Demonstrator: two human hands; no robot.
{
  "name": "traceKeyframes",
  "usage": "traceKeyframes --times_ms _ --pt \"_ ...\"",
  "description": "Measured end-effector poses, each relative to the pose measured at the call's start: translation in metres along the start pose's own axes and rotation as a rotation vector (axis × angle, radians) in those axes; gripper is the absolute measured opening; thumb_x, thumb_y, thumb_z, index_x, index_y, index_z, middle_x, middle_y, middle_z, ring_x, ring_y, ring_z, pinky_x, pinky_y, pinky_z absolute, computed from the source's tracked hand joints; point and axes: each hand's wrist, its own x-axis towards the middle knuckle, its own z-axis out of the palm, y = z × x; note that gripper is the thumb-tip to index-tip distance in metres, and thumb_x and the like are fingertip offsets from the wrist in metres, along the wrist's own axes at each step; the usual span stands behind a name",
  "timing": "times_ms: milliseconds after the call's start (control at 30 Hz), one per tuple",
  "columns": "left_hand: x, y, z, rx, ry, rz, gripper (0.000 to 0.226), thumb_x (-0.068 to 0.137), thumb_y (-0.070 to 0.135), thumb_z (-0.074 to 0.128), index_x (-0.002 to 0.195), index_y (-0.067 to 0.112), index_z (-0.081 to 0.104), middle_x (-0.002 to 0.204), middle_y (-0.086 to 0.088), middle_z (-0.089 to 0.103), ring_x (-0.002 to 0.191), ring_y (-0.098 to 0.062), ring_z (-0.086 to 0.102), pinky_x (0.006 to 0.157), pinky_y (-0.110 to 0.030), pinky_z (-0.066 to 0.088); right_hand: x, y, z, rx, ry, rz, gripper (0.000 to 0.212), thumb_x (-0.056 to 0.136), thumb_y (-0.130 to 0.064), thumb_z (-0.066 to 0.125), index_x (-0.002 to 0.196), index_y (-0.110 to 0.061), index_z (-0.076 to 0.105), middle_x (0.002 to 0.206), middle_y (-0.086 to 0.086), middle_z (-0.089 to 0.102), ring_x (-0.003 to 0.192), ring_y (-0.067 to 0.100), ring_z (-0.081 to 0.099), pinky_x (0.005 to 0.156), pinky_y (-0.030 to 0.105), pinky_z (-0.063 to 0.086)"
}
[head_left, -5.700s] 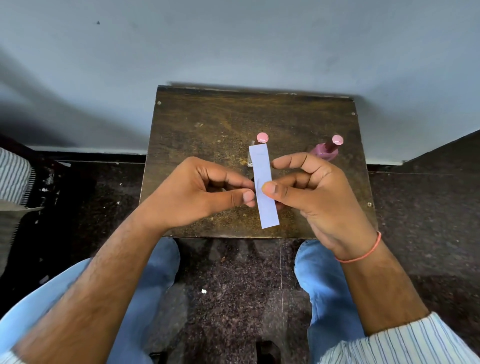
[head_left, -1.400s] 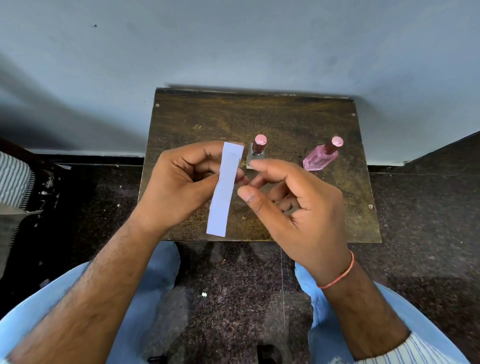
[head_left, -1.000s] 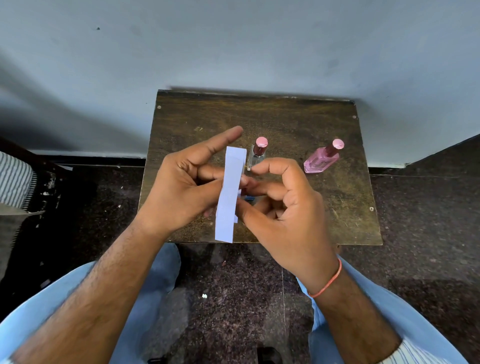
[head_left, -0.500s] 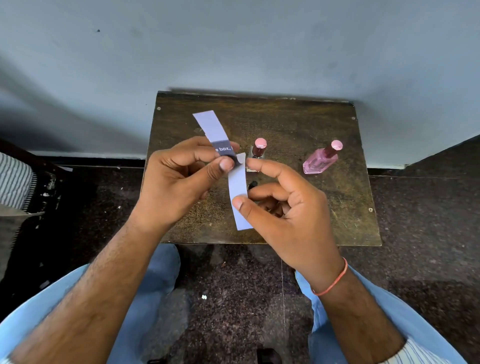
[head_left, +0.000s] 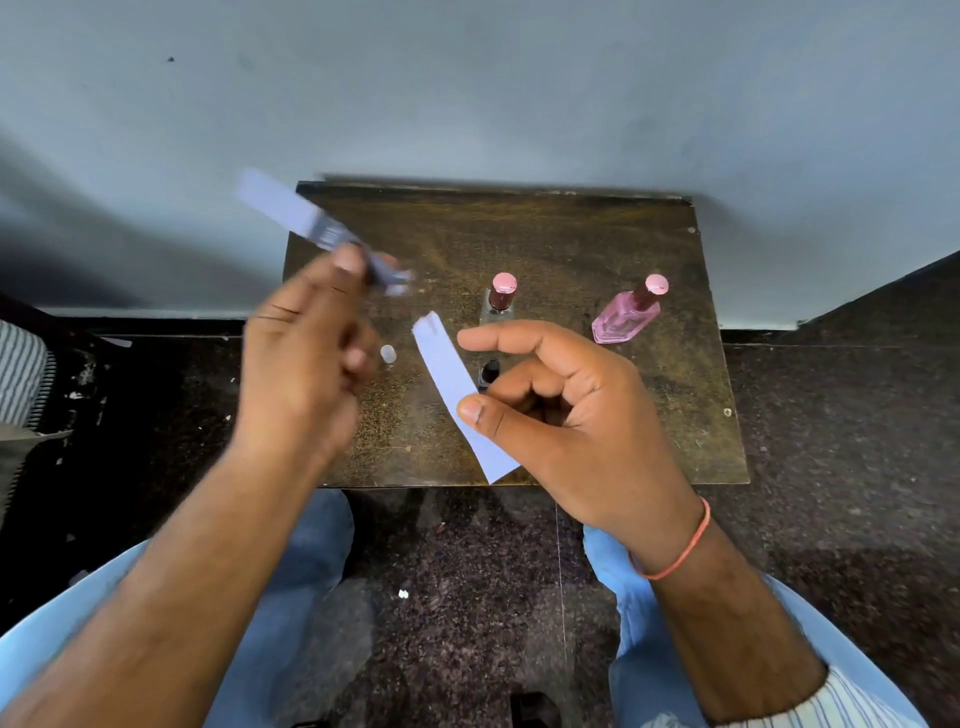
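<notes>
Pale lilac paper is in both hands. The left hand (head_left: 306, 353), blurred, pinches the printed strip (head_left: 311, 223) above the far left corner of the wooden table (head_left: 571, 239); its dark band of writing is too smeared to read. The right hand (head_left: 561, 410) pinches the plain strip (head_left: 452, 384) between thumb and a curled finger over the table's near middle, ragged end pointing far. A small pale piece (head_left: 388, 354) lies left of that strip. A small dark object (head_left: 489, 371) sits half hidden by the right fingers. Farther back stand a clear bottle (head_left: 501, 304) and, to its right, a pink bottle (head_left: 626, 319), both capped; their contents cannot be made out.
</notes>
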Motion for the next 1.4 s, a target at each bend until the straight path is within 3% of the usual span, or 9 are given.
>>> traceKeyframes --times_ms 100,233,433,600,700,833,933,1233,1400 --pt "0.014 0.014 -0.018 0.082 0.120 0.054 0.019 0.106 0.036 0.067 0.094 0.024 0.077 0.100 0.005 0.078 0.045 -0.007 0.038 0.041 -0.021 0.021 -0.004 0.002 -0.005 0.019 -0.020 0.009 0.039 0.092 -0.009 0.085 0.125 -0.027 0.075 0.078 -0.003 0.079 0.071 0.006 0.068 0.071 0.020 0.052" --pt "0.011 0.013 -0.016 0.226 0.070 0.193 0.017 0.107 0.032 0.068 0.096 0.024 0.078 0.088 0.003 0.074 0.042 -0.008 0.042 0.040 -0.025 0.023 -0.004 -0.001 -0.025 0.131 0.030 -0.076 0.034 0.089 -0.002 0.085 0.118 -0.019 0.076 0.080 -0.010 0.078 0.071 0.000 0.066 0.068 0.015 0.051" --pt "0.005 0.007 -0.011 0.354 -0.043 0.224 0.008 0.102 0.021 0.075 0.100 0.025 0.082 0.106 -0.001 0.085 0.048 -0.012 0.060 0.043 -0.022 0.041 -0.002 0.004 -0.084 0.109 0.311 -0.157 0.031 0.086 -0.010 0.084 0.115 -0.015 0.073 0.089 -0.009 0.083 0.085 0.010 0.077 0.079 0.019 0.054" --pt "0.006 0.002 -0.011 0.372 -0.031 0.160 0.023 0.100 0.004 0.072 0.117 0.016 0.082 0.101 0.003 0.085 0.077 -0.022 0.074 0.068 -0.032 0.062 -0.005 0.019 -0.115 0.051 0.426 -0.059 0.025 0.089 -0.016 0.088 0.112 -0.024 0.078 0.091 -0.003 0.085 0.083 0.027 0.068 0.071 0.027 0.055" --pt "0.003 0.000 -0.007 0.375 -0.056 0.119 0.043 0.100 -0.011 0.058 0.111 0.021 0.084 0.105 0.003 0.085 0.086 -0.019 0.078 0.077 -0.037 0.068 -0.005 0.024 -0.128 0.016 0.459 0.013 0.020 0.092 -0.008 0.084 0.105 -0.022 0.079 0.089 -0.005 0.085 0.072 0.014 0.072 0.061 0.023 0.057" --pt "0.002 0.000 -0.005 0.382 -0.056 0.097 0.026 0.103 0.000 0.066 0.111 0.018 0.082 0.101 0.005 0.086 0.088 -0.012 0.078 0.080 -0.032 0.067 -0.005 0.034 -0.148 -0.037 0.555 0.138 0.014 0.091 -0.010 0.086 0.095 -0.021 0.079 0.077 -0.005 0.081 0.061 0.010 0.067 0.053 0.019 0.055" --pt "0.004 0.000 -0.006 0.383 -0.063 0.107 0.020 0.095 0.008 0.078 0.111 0.018 0.082 0.100 0.006 0.085 0.092 -0.010 0.077 0.088 -0.034 0.067 -0.005 0.048 -0.159 -0.094 0.565 0.296 0.014 0.089 -0.010 0.087 0.092 -0.021 0.079 0.085 0.003 0.082 0.063 0.010 0.072 0.051 0.018 0.056" --pt "0.006 -0.001 -0.005 0.335 -0.145 0.137 0.036 0.085 0.006 0.082 0.119 0.018 0.077 0.104 0.008 0.083 0.098 -0.008 0.075 0.095 -0.026 0.062 0.000 0.073 -0.155 -0.264 0.441 0.545 0.017 0.087 -0.008 0.089 0.089 -0.020 0.078 0.089 0.008 0.080 0.083 0.025 0.078 0.053 0.024 0.062" --pt "0.006 -0.002 -0.009 0.342 -0.150 0.100 0.041 0.084 0.012 0.085 0.122 0.025 0.080 0.120 0.002 0.082 0.094 -0.028 0.066 0.097 -0.041 0.063 0.001 0.073 -0.151 -0.394 0.449 0.581 0.018 0.084 -0.014 0.093 0.086 -0.022 0.078 0.089 0.008 0.080 0.083 0.028 0.080 0.073 0.043 0.068"
